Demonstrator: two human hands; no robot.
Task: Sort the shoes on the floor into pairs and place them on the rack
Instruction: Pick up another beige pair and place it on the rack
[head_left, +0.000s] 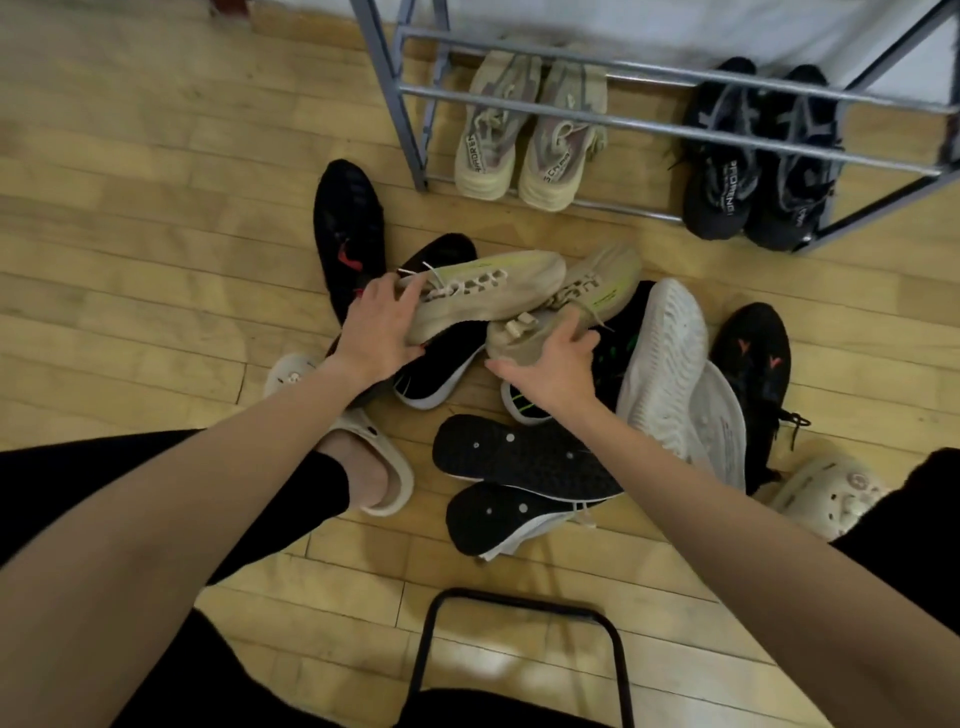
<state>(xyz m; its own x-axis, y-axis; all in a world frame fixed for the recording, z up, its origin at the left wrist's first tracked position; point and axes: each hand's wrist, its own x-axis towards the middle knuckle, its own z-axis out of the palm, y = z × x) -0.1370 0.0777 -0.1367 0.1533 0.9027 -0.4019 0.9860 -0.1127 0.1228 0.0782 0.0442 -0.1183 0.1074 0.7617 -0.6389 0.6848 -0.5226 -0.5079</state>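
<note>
Left hand (376, 332) clamps one beige knit lace-up sneaker (483, 291) at its heel, right hand (558, 364) its twin (576, 306); light, floppy uppers, so heel grips look best.

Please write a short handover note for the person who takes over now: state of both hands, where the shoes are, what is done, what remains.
Left hand: gripping one beige sneaker at its heel end.
Right hand: gripping the matching second beige sneaker.
Both sit on top of the floor pile.
Done: a tan pair and a dark grey pair stand on the bottom tier of the rack.
Left: put the beige pair on the rack, then pair the black shoes, the white-soled shoes and the black-soled pair lying sole-up.
</note>
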